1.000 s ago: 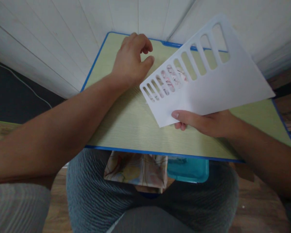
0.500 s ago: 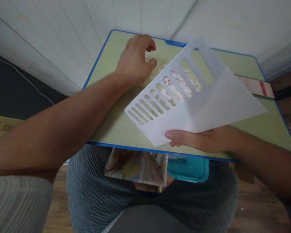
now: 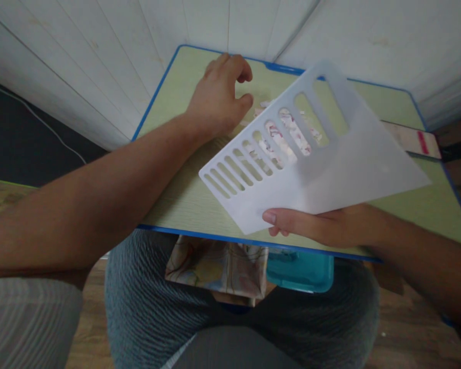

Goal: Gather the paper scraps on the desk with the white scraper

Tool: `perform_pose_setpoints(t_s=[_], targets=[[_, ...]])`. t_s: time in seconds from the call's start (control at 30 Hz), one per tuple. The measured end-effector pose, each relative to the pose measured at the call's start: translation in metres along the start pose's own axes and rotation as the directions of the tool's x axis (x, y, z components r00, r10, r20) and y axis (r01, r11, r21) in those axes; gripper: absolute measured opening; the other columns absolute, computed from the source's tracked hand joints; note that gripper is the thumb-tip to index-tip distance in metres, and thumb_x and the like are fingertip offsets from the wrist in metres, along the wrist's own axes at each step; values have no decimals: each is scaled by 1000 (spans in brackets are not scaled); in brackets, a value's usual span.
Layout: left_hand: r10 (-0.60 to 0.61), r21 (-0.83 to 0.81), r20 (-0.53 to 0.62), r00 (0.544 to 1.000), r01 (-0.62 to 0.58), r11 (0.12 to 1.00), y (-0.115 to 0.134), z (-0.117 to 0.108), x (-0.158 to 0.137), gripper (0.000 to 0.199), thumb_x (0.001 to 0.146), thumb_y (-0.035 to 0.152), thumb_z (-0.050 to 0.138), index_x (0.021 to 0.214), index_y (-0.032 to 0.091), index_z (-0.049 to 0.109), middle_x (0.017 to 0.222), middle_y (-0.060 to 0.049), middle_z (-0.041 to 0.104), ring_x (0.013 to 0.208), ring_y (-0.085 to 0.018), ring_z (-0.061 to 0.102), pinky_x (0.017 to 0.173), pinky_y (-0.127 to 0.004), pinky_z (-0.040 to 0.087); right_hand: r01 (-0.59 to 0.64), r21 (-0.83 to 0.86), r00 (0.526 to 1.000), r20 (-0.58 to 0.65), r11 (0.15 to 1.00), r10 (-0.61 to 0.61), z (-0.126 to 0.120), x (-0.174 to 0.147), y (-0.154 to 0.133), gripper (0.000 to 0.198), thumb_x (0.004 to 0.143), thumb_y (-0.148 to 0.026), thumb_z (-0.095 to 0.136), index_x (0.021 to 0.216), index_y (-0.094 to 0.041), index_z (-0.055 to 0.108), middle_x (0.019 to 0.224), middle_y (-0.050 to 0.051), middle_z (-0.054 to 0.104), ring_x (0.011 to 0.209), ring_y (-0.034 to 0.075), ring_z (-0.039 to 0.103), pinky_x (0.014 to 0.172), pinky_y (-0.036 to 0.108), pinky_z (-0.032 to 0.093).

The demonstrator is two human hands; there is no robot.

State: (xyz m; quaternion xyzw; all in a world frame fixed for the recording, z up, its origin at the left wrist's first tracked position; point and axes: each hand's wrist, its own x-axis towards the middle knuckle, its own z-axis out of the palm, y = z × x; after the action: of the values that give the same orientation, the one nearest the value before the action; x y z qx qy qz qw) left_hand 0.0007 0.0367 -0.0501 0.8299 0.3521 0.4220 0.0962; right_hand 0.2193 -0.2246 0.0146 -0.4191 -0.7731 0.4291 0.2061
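Note:
In my right hand (image 3: 315, 225) is a thin white plastic sheet (image 3: 353, 164) with a row of rounded slots, graded from short to long. My thumb lies over its near edge, with the other fingers mostly hidden beneath. The sheet tilts above the table. Through the slots and past its far edge show pale scraps with pinkish and dark marks (image 3: 295, 130), apparently torn paper. My left hand (image 3: 226, 92) is beside them at the far left of the tabletop, fingers curved and thumb apart, nothing visible between them.
The small pale-green table (image 3: 169, 200) has a blue rim and stands against a white panelled wall (image 3: 200, 23). A phone (image 3: 411, 138) lies at the right. Below the near edge are a patterned cloth item (image 3: 215, 266) and a teal plastic container (image 3: 303, 271).
The view has shifted slightly. The white sheet is turned a little and its right end sits slightly farther right. Both hands keep nearly the same pose.

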Motion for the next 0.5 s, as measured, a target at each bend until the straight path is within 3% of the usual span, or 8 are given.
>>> perform_pose_setpoints(t_s=[0.17,0.3,0.4,0.5], targets=[[-4,-19,26,1000,4,1000,-11,5,4,40,86,28,101,113,30,71,124,-3,72,115,-28,52,109,-45,41,8,-20,1000,12,1000,-8,-1,4,-10,31,103,-48,81,76,-33,85,71,-3,81,71,23,77,74,35,64],[-62,-30,46,997,63,998,1,-1,3,38,85,23,102,106,29,71,123,-3,72,112,-28,52,110,-45,41,8,54,1000,-4,999,-7,-3,6,-20,35,106,-42,78,72,-33,83,69,-3,81,65,20,75,70,33,63],[-96,-60,52,994,99,993,15,-13,1,37,85,19,99,102,28,68,122,-5,73,111,-30,55,109,-46,43,-71,104,981,-171,992,88,-10,7,-15,39,105,-46,81,69,-31,80,70,0,81,67,23,78,72,36,67],[-187,-65,66,980,191,979,24,-24,0,40,80,11,98,98,28,67,119,-5,72,113,-31,54,109,-47,44,-67,113,886,-451,991,111,-26,10,2,40,105,-51,80,72,-29,77,69,2,78,64,24,74,73,41,69]])
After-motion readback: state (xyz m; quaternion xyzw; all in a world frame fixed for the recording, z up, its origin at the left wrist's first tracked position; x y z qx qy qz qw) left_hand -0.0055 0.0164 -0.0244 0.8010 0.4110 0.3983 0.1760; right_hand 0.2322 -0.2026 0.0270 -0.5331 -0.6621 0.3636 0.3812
